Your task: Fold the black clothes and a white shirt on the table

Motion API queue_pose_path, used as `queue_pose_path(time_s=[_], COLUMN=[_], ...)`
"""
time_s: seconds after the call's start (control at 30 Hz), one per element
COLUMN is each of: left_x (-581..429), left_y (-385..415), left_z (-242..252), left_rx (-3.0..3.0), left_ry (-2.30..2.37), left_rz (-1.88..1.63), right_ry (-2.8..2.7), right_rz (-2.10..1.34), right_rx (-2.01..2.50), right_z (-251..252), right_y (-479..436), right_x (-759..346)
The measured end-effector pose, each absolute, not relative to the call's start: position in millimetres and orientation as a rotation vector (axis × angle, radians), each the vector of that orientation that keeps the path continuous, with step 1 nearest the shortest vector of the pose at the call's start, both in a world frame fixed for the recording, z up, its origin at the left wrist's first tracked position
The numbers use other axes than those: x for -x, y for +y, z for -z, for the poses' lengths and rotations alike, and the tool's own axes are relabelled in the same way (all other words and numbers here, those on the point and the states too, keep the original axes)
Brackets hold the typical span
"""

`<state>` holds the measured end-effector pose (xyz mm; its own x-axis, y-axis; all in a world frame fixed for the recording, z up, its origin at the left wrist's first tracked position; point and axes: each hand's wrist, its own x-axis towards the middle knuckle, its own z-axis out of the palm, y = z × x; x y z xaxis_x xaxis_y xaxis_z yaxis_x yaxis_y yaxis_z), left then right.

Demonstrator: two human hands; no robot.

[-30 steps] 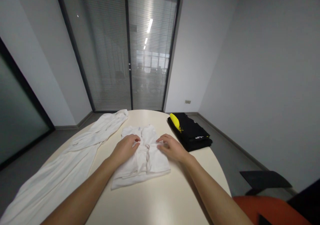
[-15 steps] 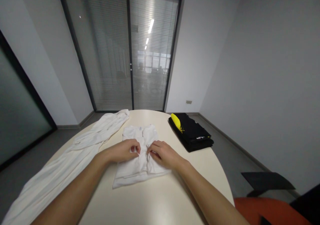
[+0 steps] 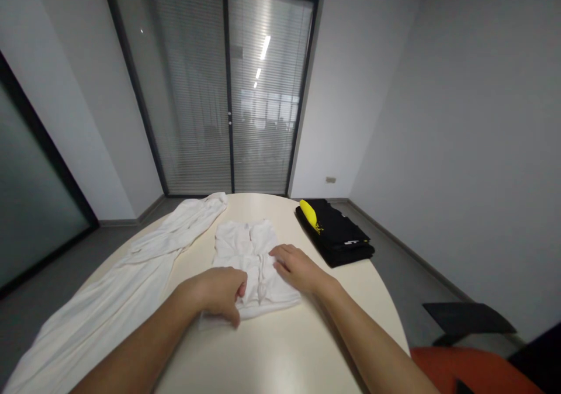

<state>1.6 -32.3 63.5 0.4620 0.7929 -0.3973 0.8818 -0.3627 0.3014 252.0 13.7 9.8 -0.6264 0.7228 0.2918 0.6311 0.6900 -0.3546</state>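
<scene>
A folded white garment (image 3: 239,239) lies in the middle of the table, with a creased seam running down its centre. Over its near left part is my left hand (image 3: 219,291), fingers bent and thumb apart, the thumb reaching to the near edge of the cloth. What lies under that palm is hidden. My right hand (image 3: 298,268) rests on the garment's right side, fingers loosely stretched and not closed on the cloth. Beside it on the left, a long white piece of clothing (image 3: 153,253) is spread along the table's edge.
A stack of folded black clothes (image 3: 339,230) with a yellow print sits at the right rim of the round pale table (image 3: 272,359). An orange chair seat (image 3: 464,367) and a dark armrest (image 3: 468,317) stand at the lower right. Glass panels with blinds (image 3: 188,90) lie behind.
My left hand has let go of the cloth near the central seam and come down towards the near edge. My right hand has released its pinch and shifted slightly right.
</scene>
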Motion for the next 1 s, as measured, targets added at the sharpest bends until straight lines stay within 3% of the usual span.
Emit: queue_pose_path(time_s=[0.37, 0.7, 0.87, 1.0], left_x=[-8, 5, 3, 4], left_y=[-27, -22, -23, -24], left_z=[-59, -53, -57, -66], left_rx=[-2.486, -2.473, -2.482, -2.502], left_ry=[1.431, 1.49, 1.515, 1.506], left_rz=[0.117, 0.145, 0.143, 0.069], right_ry=[-2.487, -2.413, -2.59, -2.695], right_rz=[-0.169, -0.138, -0.347, -0.423], right_rx=[1.494, 1.215, 0.918, 0.926], right_z=[-16, -27, -40, -37], right_y=[14, 17, 1, -5], right_x=[-261, -264, -247, -240])
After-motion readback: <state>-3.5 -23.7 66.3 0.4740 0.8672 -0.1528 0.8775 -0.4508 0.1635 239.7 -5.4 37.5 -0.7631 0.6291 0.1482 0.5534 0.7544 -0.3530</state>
